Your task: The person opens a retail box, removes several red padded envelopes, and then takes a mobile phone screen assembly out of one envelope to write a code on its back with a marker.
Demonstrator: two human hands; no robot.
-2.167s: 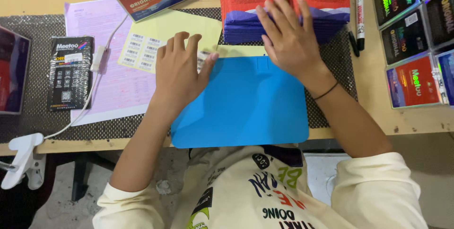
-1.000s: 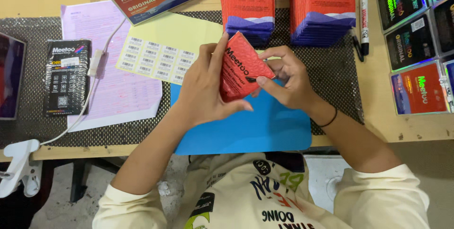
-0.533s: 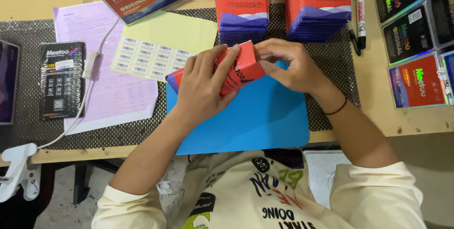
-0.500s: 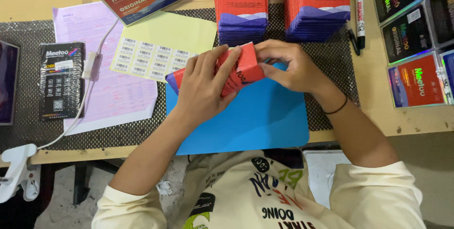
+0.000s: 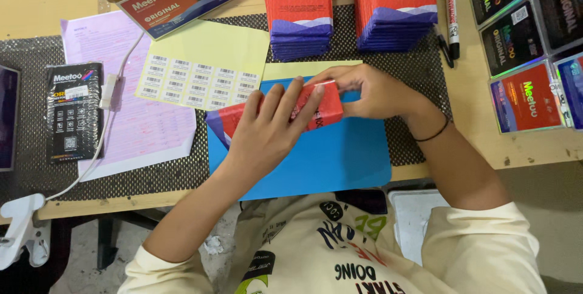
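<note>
Both hands are still gripping the red carton (image 5: 316,109) over the blue mat (image 5: 328,160). The left hand (image 5: 267,130) is lying flatter across it than before, while the right hand (image 5: 370,91) is pinching its end.

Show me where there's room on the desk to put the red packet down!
The near half of the blue mat, below the hands, is bare. So is the wooden strip beneath the shiny boxes on the right. It is crowded behind: two red stacks, the label sheet and markers.
</note>
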